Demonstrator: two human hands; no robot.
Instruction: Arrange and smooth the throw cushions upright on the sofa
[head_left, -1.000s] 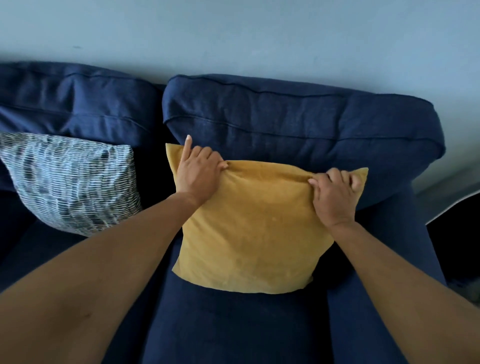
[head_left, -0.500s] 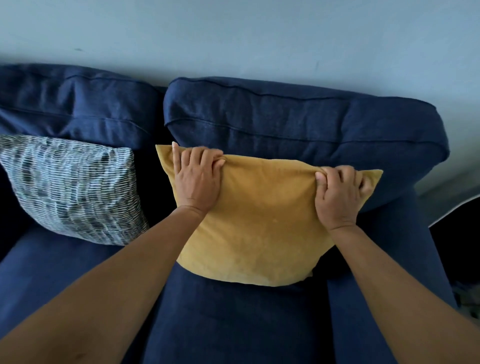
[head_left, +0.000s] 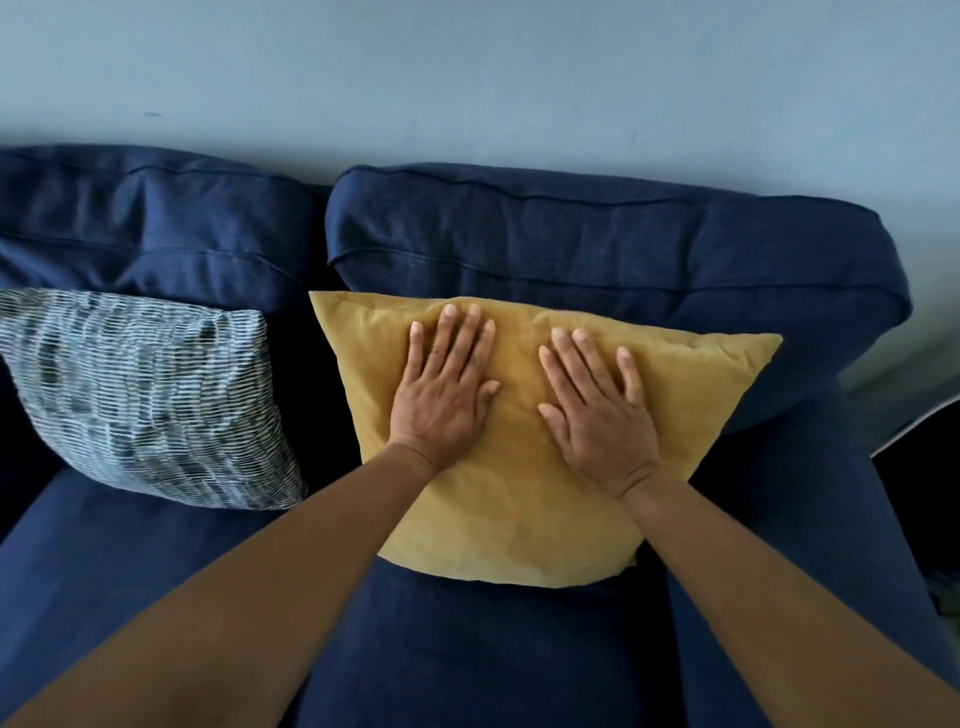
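A mustard yellow cushion (head_left: 524, 499) leans upright against the right back cushion of the navy sofa (head_left: 597, 244). My left hand (head_left: 444, 389) lies flat on the cushion's front, fingers spread, left of centre. My right hand (head_left: 597, 405) lies flat beside it, right of centre, fingers apart. Neither hand grips the fabric. A blue-and-white patterned cushion (head_left: 140, 395) leans against the left back cushion, untouched.
The sofa's right armrest (head_left: 810, 519) runs down the right side. A pale wall (head_left: 467, 78) rises behind the sofa. Dark floor and a white edge (head_left: 919, 421) show at the far right. Bare seat (head_left: 467, 654) lies in front of the yellow cushion.
Both hands let go of the yellow cushion's top corners and moved inward onto its front face, palms flat. The cushion now stands higher against the backrest.
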